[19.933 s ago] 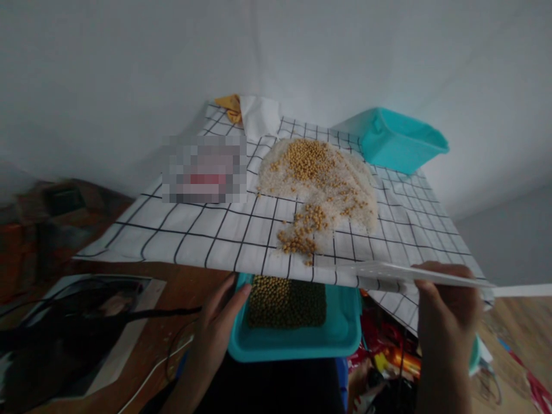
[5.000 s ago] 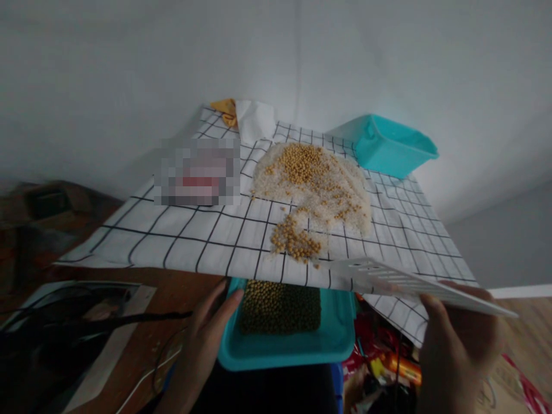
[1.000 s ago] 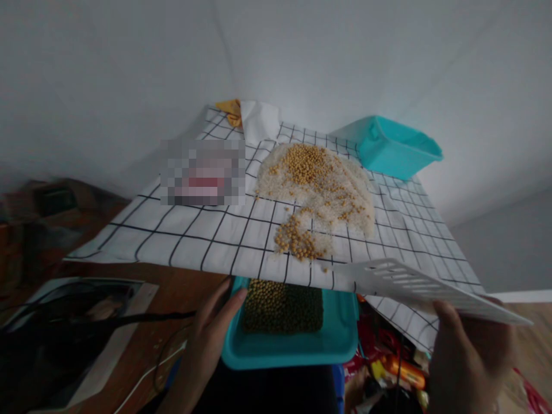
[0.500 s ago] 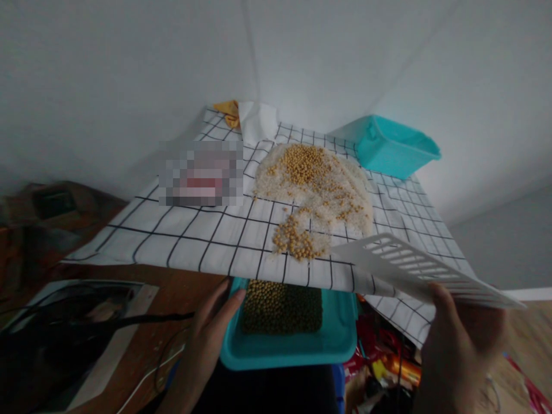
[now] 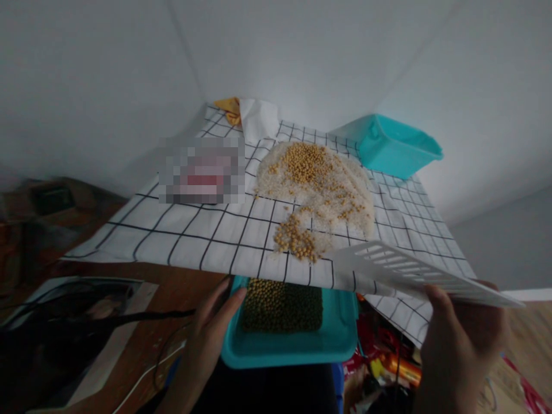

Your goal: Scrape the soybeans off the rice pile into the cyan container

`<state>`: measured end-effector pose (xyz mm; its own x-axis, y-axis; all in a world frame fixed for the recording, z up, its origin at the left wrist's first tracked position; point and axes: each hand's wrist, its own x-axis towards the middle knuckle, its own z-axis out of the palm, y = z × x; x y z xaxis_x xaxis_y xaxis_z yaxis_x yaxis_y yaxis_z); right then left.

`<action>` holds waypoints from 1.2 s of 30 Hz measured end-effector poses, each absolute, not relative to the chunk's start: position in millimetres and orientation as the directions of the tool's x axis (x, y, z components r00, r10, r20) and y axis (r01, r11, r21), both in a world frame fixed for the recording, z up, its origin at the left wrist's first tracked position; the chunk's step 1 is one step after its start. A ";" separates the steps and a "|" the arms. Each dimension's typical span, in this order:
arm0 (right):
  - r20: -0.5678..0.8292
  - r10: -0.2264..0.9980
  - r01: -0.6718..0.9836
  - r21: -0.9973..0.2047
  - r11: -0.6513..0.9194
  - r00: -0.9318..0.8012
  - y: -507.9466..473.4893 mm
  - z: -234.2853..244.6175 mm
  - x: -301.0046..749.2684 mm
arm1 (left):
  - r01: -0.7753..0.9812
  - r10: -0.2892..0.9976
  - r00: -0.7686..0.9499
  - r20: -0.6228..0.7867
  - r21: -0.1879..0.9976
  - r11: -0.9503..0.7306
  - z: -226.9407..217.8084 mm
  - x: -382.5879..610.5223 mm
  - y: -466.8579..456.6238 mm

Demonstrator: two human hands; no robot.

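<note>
My left hand (image 5: 212, 329) is closed on the left rim of a teal bin (image 5: 340, 339) at my lap, below the table edge. Yellow soybeans (image 5: 264, 296) and small dark green beans (image 5: 302, 310) lie inside that bin. In my right hand (image 5: 461, 339) is a white slatted plastic board (image 5: 401, 264), tilted over the table's front right edge. Its far left end is beside a small heap of soybeans (image 5: 299, 240). Behind that heap spreads a pile of white rice grains (image 5: 276, 190) with more soybeans (image 5: 306, 161) on top.
A second teal bin (image 5: 399, 152) stands at the back right of the checked tablecloth (image 5: 202, 230). White paper (image 5: 259, 118) and a yellow cloth-like piece (image 5: 230, 109) lie at the back left, near a blurred-out item (image 5: 202, 172). Cables and clutter lie below, on both sides.
The slatted board has tipped a little, its upper edge now lower and its slots looking narrower. My left hand and the bin at my lap have barely moved.
</note>
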<state>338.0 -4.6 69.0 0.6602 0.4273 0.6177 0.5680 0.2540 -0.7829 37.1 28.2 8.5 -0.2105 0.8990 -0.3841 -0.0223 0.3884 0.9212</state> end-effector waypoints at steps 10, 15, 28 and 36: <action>0.612 0.473 0.564 -0.784 0.259 0.634 -8.6 73.0 335.0 | 0.008 0.900 -0.223 -0.374 0.923 0.385 5.0 36.1 28.6; 0.564 0.447 0.504 -0.825 0.258 0.694 -12.1 77.9 329.7 | -0.004 0.905 -0.215 -0.367 0.927 0.374 2.2 36.6 28.9; 0.605 0.485 0.582 -0.783 0.218 0.632 -8.9 77.2 330.0 | 0.004 0.923 -0.187 -0.336 0.939 0.343 8.3 37.2 29.7; 0.565 0.525 0.512 -0.818 0.260 0.637 -12.2 82.4 326.9 | -0.012 0.900 -0.200 -0.387 0.920 0.392 1.2 34.4 29.4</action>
<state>326.9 -12.2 82.4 0.6367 0.5247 0.5652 0.5124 0.2598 -0.8185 34.4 29.4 1.2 -0.1996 0.9004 -0.3867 -0.0117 0.3924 0.9197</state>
